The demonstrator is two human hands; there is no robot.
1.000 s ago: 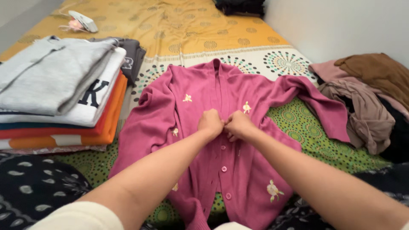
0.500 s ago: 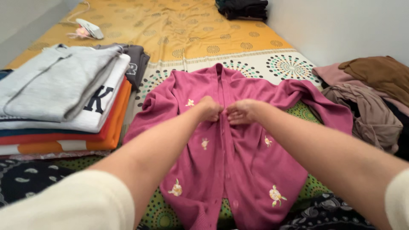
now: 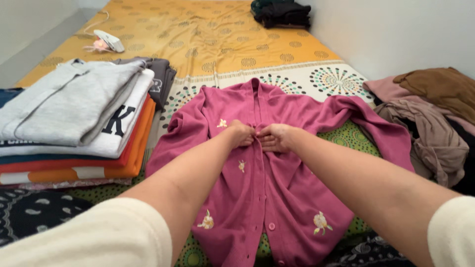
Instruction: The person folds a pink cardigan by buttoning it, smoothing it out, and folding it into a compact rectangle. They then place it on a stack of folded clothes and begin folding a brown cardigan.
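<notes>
Centrally, the pink cardigan lies flat, front up, on the patterned bedspread, with a stack of folded clothes to the left bearing a large dark letter on a white layer, a loose heap of brown and mauve garments to the right, and a dark folded pile at the far edge. My left hand and right hand meet at the button placket in the upper chest area, fingers curled and pressed together, each pinching one edge of the cardigan.
</notes>
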